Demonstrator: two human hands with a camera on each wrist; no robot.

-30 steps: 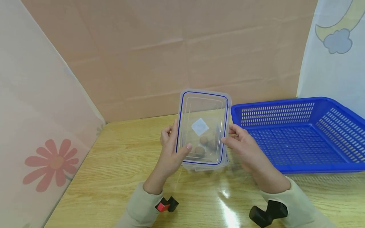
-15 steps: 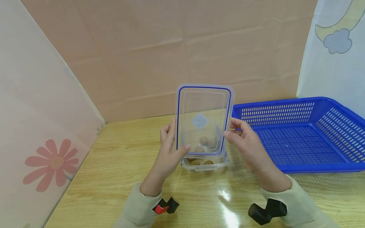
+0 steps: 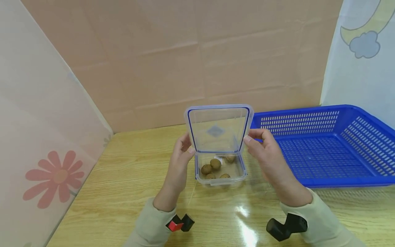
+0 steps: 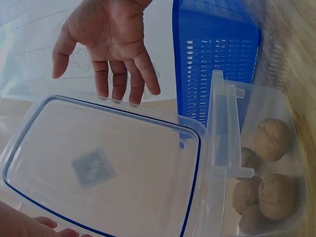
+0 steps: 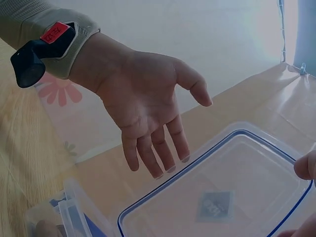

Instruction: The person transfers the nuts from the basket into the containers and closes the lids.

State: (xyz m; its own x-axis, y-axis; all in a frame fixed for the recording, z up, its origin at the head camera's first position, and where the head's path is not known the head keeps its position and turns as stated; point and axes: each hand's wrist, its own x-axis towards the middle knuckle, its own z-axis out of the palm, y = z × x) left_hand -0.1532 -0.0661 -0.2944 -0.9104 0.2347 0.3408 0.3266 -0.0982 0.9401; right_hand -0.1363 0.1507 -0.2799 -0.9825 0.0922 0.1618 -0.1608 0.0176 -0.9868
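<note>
Clear plastic lid [image 3: 217, 129], pinched at both side edges by left hand [image 3: 181, 158] and right hand [image 3: 266, 151], should lift level, clear of the walnut container [image 3: 220, 171].

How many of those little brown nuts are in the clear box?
5 walnuts show in the clear box: two at the front wall, two in the middle, one at the back right. The lifted lid may hide more.

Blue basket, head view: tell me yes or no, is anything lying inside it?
No: the blue basket shows only its bare slotted floor, while the brown round things lie in the clear container beside it.
</note>
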